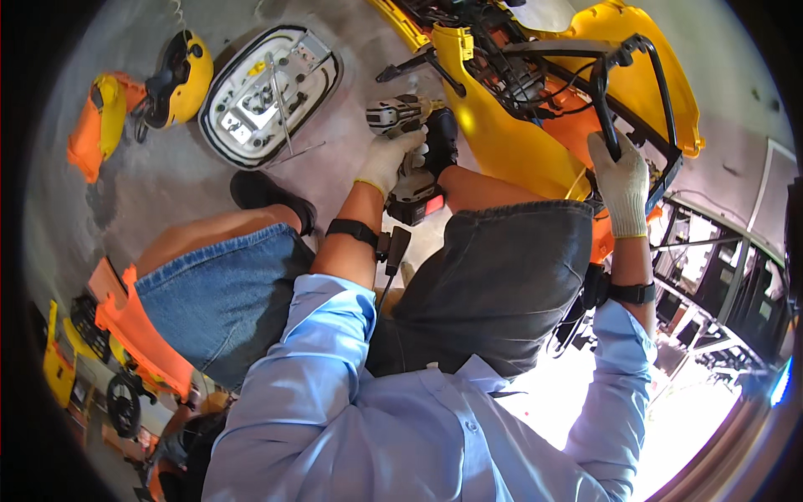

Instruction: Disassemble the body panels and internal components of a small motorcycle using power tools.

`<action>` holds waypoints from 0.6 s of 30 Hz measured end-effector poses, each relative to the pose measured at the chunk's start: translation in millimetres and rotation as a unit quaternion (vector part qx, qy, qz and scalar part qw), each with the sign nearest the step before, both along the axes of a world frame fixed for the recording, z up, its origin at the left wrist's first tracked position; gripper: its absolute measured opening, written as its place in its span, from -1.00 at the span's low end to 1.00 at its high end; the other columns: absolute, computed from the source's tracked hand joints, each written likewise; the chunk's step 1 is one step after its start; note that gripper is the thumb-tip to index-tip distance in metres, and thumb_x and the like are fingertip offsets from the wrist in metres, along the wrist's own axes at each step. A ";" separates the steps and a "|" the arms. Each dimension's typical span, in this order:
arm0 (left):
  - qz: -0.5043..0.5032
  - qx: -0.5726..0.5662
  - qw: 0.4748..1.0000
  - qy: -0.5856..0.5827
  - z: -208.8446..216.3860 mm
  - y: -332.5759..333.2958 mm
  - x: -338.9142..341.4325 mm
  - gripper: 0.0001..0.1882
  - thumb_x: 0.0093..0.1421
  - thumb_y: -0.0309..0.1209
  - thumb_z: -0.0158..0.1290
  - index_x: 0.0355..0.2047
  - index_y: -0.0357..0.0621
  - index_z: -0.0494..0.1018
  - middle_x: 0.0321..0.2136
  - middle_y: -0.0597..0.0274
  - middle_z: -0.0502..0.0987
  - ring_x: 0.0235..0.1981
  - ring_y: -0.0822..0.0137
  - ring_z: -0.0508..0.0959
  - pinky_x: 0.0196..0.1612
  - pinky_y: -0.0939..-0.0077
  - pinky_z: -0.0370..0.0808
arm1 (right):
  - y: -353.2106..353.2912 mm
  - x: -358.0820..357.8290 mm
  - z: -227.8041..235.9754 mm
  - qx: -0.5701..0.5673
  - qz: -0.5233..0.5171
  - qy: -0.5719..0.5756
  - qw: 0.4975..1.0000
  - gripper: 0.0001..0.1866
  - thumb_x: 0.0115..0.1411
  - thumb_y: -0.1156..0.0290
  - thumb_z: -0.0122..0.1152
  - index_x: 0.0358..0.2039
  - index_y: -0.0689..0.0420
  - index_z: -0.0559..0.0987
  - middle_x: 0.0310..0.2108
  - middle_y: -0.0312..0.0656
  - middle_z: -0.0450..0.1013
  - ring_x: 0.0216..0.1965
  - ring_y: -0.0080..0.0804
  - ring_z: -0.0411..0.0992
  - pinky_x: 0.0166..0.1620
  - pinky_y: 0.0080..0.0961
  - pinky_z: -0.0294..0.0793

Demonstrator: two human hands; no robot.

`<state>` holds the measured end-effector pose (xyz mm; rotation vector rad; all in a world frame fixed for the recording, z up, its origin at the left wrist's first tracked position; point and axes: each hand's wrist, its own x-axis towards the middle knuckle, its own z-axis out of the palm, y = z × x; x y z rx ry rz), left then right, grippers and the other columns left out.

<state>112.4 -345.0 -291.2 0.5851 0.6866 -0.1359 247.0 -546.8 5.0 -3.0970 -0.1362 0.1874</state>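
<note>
My left hand (391, 159), in a white knit glove, is wrapped round the grip of a cordless drill (393, 115). The drill's nose points right, toward a yellow body panel (502, 142), and its dark and red battery (416, 207) is at the lower end. My right hand (623, 184), gloved likewise, closes round a bent black tube (600, 100) on the far right. That tube is part of the frame of a partly stripped yellow vehicle, with bare black wiring (523, 88) inside. The drill's tip is close to my shoe, and I cannot tell whether it touches anything.
An oval white tray (219, 125) with black edging holds small hardware and a thin metal rod. Left of it lie a yellow-and-black lamp cover (191, 82) and an orange panel (84, 138). More orange parts (150, 343) and a wheel (124, 406) stand behind left; a rack (728, 259) is at right.
</note>
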 end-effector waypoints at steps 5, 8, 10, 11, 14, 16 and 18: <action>-0.034 -0.082 0.996 0.028 -14.5 -5.4 5.8 -0.74 0.17 -0.42 0.19 -0.12 -0.20 0.56 -0.48 0.23 0.58 -0.56 0.39 0.57 -0.45 0.48 0.57 | -16.8 6.4 -9.6 0.040 0.045 -0.044 0.997 -0.53 0.14 -0.05 0.17 -0.30 0.16 0.62 -0.62 -0.16 0.43 -0.54 -0.37 0.42 -0.35 -0.38 0.40; -0.046 -0.059 0.997 0.003 -16.6 -6.6 17.6 -0.74 0.16 -0.44 0.16 -0.13 -0.22 0.56 -0.49 0.23 0.58 -0.58 0.39 0.56 -0.46 0.53 0.55 | -14.9 4.4 -9.6 0.047 0.010 -0.008 0.999 -0.54 0.13 -0.04 0.18 -0.33 0.17 0.61 -0.64 -0.18 0.40 -0.56 -0.42 0.39 -0.37 -0.40 0.38; -0.115 0.063 0.991 -0.021 -28.5 -6.8 19.5 -0.68 0.09 -0.40 0.22 -0.14 -0.22 0.56 -0.49 0.24 0.58 -0.56 0.40 0.57 -0.45 0.55 0.52 | -10.4 3.7 -10.5 0.038 0.013 -0.011 0.999 -0.54 0.13 -0.04 0.18 -0.35 0.18 0.61 -0.65 -0.19 0.41 -0.56 -0.44 0.40 -0.38 -0.42 0.38; -0.114 0.060 0.991 -0.022 -32.2 -11.0 20.1 -0.68 0.09 -0.40 0.22 -0.14 -0.22 0.56 -0.49 0.24 0.58 -0.56 0.40 0.57 -0.45 0.55 0.52 | -9.8 3.2 -10.3 0.043 0.010 -0.011 0.999 -0.54 0.13 -0.04 0.18 -0.34 0.17 0.61 -0.65 -0.20 0.41 -0.56 -0.44 0.40 -0.38 -0.43 0.38; -0.040 0.192 0.980 -0.045 -49.8 -25.7 18.2 -0.61 0.02 -0.33 0.26 -0.12 -0.18 0.56 -0.50 0.28 0.57 -0.57 0.44 0.54 -0.53 0.55 0.43 | -5.2 1.2 -7.7 0.058 0.004 -0.008 0.998 -0.55 0.13 -0.03 0.18 -0.33 0.17 0.61 -0.64 -0.21 0.42 -0.56 -0.46 0.40 -0.38 -0.43 0.38; 0.031 0.405 0.907 -0.109 -72.2 -28.1 20.9 -0.61 -0.02 -0.29 0.28 -0.15 -0.11 0.58 -0.52 0.32 0.54 -0.62 0.50 0.46 -0.61 0.56 0.31 | -4.3 4.8 -9.0 0.051 0.021 -0.009 0.998 -0.55 0.13 -0.03 0.18 -0.32 0.16 0.62 -0.64 -0.21 0.42 -0.56 -0.47 0.40 -0.38 -0.42 0.39; -0.048 0.291 0.954 -0.047 -26.9 -20.4 35.7 -0.68 -0.03 -0.40 0.27 -0.22 -0.16 0.58 -0.51 0.29 0.55 -0.59 0.46 0.49 -0.55 0.52 0.38 | -14.4 4.6 -8.5 0.042 0.005 -0.022 0.999 -0.55 0.14 -0.03 0.18 -0.32 0.16 0.62 -0.64 -0.20 0.43 -0.56 -0.45 0.40 -0.38 -0.41 0.40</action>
